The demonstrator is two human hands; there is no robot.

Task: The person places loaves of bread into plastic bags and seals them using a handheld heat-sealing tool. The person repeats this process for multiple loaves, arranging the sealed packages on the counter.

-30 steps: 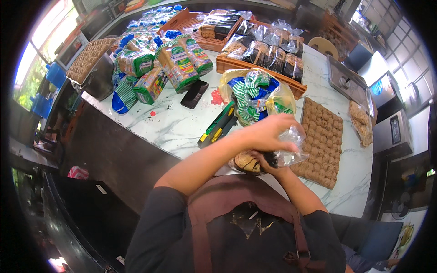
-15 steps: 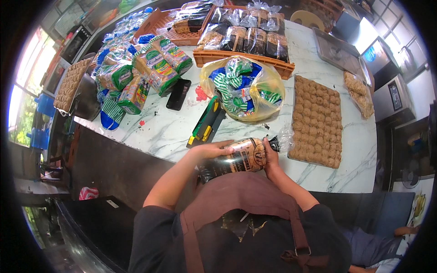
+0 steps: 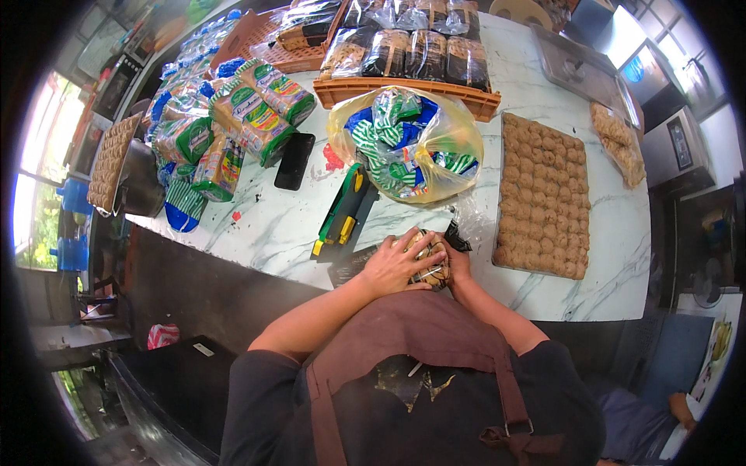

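A bagged loaf (image 3: 434, 272) in a black and clear plastic bag sits at the table's near edge, against my apron. My left hand (image 3: 391, 266) lies over its top and left side, fingers somewhat spread and curved around it. At the bag's gathered black neck (image 3: 457, 236) is my right hand (image 3: 460, 266), closed on the twisted plastic; its fingers are partly hidden. Just beyond my left hand stands a long green and black bag-sealing tape dispenser (image 3: 346, 210) with yellow parts.
Past the dispenser are a yellow plastic bag (image 3: 466, 175) of striped wrappers and a black phone (image 3: 294, 161). Packaged sliced loaves (image 3: 256, 116) pile at left. An orange crate (image 3: 404, 89) holds bagged loaves. A tray of brown buns (image 3: 542, 198) lies at right, a person's arm (image 3: 684, 412) lower right.
The bagged loaf has turned more end-up. My left hand has moved from its left side onto its top, while my right hand stays at the neck. The view has shifted slightly.
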